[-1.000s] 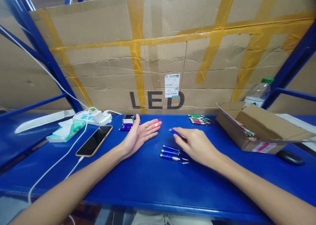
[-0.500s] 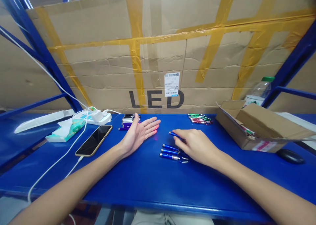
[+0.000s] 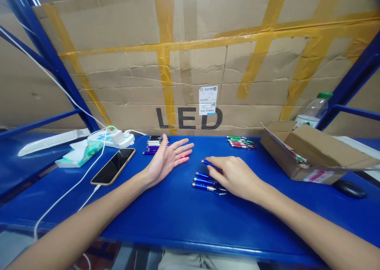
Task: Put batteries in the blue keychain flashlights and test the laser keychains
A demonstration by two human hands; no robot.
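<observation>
Pinched in my right hand point(image 3: 237, 177) is a blue laser pointer point(image 3: 208, 163), its tip aimed left at my other palm. My left hand point(image 3: 168, 159) is held up with fingers stretched and spread, holding nothing; a red glow shows on its lower fingers. Below my right hand, several more blue laser pointers point(image 3: 204, 187) lie side by side on the blue table point(image 3: 166, 218). Partly hidden behind my left hand are black, silver and purple pointers point(image 3: 151, 148). A group of green and red pointers point(image 3: 240, 142) lies at the back, right of centre.
An open cardboard box point(image 3: 289, 159) holding some pointers stands on the right, beside a black mouse point(image 3: 349, 188) and a bottle point(image 3: 314, 110). On the left lie a phone point(image 3: 113, 166), a tissue pack point(image 3: 78, 153) and a power strip point(image 3: 115, 139) with white cables. Large cardboard point(image 3: 124, 84) lines the back.
The held blue laser pointer has shifted very slightly left, and the red light has moved on my left hand's fingers. Otherwise both hands keep nearly the same pose.
</observation>
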